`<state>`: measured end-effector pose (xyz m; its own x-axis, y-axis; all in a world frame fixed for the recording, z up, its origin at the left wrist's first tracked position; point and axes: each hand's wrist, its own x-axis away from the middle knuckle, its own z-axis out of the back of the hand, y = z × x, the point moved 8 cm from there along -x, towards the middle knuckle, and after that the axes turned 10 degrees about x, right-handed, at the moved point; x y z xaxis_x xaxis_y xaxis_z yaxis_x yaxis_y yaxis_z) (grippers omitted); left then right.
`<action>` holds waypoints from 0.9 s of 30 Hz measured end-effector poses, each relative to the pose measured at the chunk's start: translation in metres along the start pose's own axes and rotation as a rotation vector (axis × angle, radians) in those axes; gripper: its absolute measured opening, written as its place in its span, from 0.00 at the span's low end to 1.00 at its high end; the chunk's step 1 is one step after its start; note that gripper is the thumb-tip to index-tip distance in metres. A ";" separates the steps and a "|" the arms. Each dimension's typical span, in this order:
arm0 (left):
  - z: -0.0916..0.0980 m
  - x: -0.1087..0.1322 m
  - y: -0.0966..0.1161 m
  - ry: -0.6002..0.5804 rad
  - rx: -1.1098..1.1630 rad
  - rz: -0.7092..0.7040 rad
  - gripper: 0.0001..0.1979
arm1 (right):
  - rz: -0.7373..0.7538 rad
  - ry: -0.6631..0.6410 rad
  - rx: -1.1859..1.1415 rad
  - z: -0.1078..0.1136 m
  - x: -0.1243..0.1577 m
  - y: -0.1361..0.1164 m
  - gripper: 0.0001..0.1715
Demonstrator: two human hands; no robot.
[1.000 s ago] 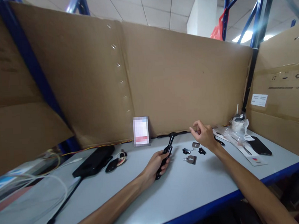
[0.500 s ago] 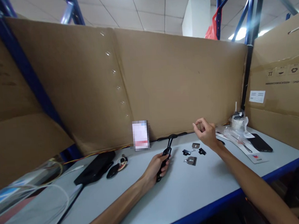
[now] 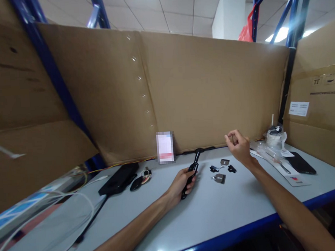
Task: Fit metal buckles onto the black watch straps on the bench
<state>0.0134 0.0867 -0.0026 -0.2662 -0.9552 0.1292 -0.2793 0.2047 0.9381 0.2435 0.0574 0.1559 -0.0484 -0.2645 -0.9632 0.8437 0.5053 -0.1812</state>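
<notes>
Where left hand [image 3: 184, 182] grips, tool [image 3: 194, 165] looks glossy black.

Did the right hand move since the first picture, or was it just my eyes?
Yes, the right hand moved a little to the right, judged against the farther metal plate lying nearby.

The black tool [image 3: 194, 167] looks smooth and glossy; whether it is metal or plastic is unclear. To its right, the thin grey plates [image 3: 220, 180] look like smooth metal with a dull sheen. The table [image 3: 206, 210] is smooth and semi-gloss, catching bright reflections near. The far panel [image 3: 210, 88] is matt cardboard; at right, the packaging [image 3: 267, 151] is shiny, crinkled clear plastic.
</notes>
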 end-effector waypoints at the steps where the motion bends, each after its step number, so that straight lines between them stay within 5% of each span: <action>1: -0.001 0.001 0.000 0.005 -0.001 0.004 0.09 | 0.006 -0.008 0.001 -0.001 0.001 -0.001 0.10; 27: -0.007 0.008 0.004 -0.016 0.019 0.004 0.11 | -0.032 -0.185 0.071 -0.027 0.004 0.030 0.08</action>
<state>0.0168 0.0784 0.0044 -0.2823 -0.9508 0.1276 -0.2960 0.2129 0.9312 0.2537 0.0940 0.1416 0.0178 -0.4292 -0.9030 0.8793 0.4366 -0.1902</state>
